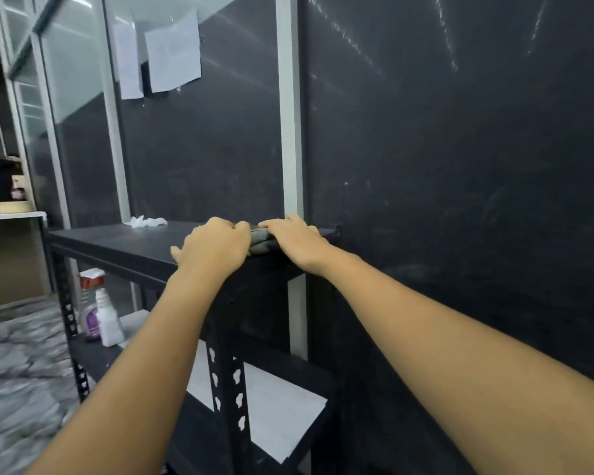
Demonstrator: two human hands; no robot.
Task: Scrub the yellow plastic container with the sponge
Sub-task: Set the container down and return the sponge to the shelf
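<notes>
Both my hands rest on the top board of a black metal shelf (124, 241), near its right end. Between them lies a grey-green soft pad (259, 242) that looks like the sponge; most of it is hidden by my fingers. My left hand (213, 246) curls its fingers over the pad's left end. My right hand (297, 240) lies flatter over its right end, fingers pointing left. No yellow plastic container is in view.
Crumpled white tissue (146, 221) lies at the back of the top board. On a lower shelf stand a white bottle (107, 320) and a purple-labelled bottle (90, 317). A dark wall panel (460, 166) is close behind. A marbled floor (18, 371) lies left.
</notes>
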